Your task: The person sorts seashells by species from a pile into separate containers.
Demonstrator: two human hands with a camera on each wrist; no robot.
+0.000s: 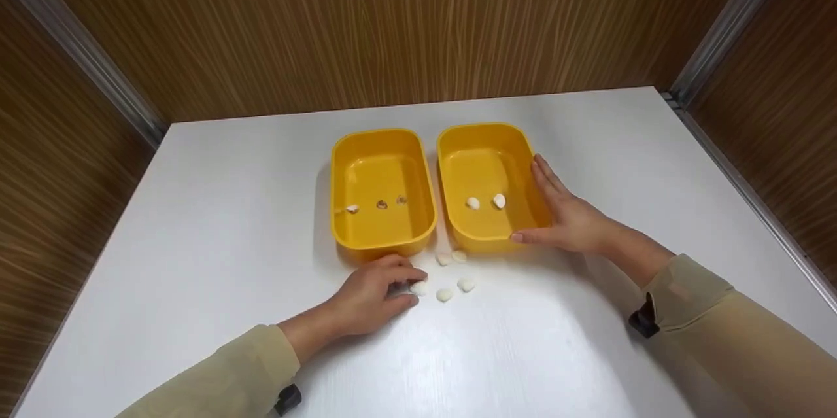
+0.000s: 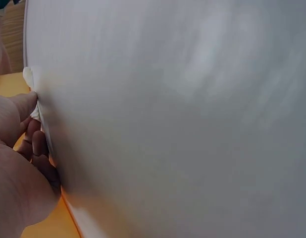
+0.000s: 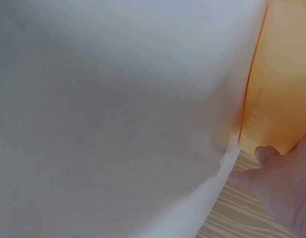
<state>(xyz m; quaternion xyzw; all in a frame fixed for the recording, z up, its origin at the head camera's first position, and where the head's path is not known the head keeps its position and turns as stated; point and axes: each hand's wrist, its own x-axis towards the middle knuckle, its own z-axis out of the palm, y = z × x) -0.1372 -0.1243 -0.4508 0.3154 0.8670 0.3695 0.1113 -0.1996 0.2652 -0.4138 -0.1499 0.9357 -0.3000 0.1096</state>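
Two yellow bins stand side by side on a white table. My left hand (image 1: 369, 297) is just in front of the left bin (image 1: 386, 249), thumb and fingers curled about a small white shell (image 1: 419, 288). In the left wrist view that shell (image 2: 35, 112) shows between thumb and fingertips. My right hand (image 1: 575, 222) rests against the right bin (image 1: 480, 243), with straight fingers along its right side and the thumb at its near rim. Two white shells (image 1: 499, 201) lie in the right bin. The left bin holds a white shell (image 1: 352, 209) and two brownish shells (image 1: 382, 205).
Several pale shells lie loose before the bins: a pair (image 1: 444, 259) close to the right bin and two more (image 1: 444, 295) nearer me. Wood-grain panels (image 1: 418, 25) enclose the white table (image 1: 235, 209) at the back and both sides.
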